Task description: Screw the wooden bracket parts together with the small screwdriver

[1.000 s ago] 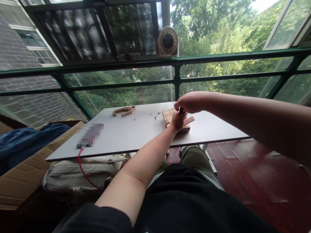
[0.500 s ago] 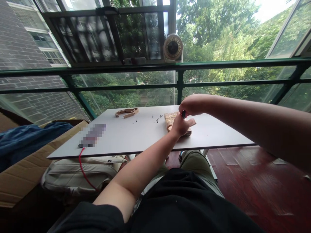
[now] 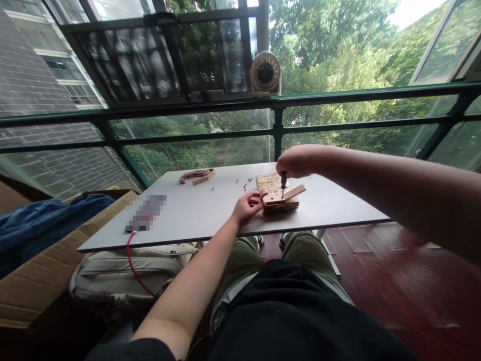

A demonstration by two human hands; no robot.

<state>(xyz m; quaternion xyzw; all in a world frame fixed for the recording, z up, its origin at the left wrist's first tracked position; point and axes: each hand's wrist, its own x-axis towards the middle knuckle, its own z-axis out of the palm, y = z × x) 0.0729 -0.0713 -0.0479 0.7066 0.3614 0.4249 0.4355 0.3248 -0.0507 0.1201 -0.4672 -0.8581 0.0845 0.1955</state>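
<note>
My right hand [image 3: 293, 161] is wrapped round the handle of a black screwdriver [image 3: 283, 180], held upright with its tip down at a bent wooden piece [image 3: 295, 192]. This piece has a curled left end, a hole in its flat part and an arm slanting up at the right. It lies on a rough wooden block [image 3: 267, 181]. My left hand [image 3: 247, 207] pinches the curled end from the left with thumb and fingers. Several small screws [image 3: 245, 187] lie loose on the table left of the block.
Farther left on the white table [image 3: 188, 215] lie more bent wooden pieces [image 3: 205, 176] and a blurred-out device [image 3: 148, 213] with a red cable [image 3: 131, 260]. A green railing [image 3: 225, 134] runs behind the table. A cardboard box [image 3: 67, 250] and a bag [image 3: 112, 273] stand at left.
My left hand has moved left and down from the screwdriver to the curled end of the wooden piece. The screwdriver and wooden piece now show more fully. My right hand stays on the handle.
</note>
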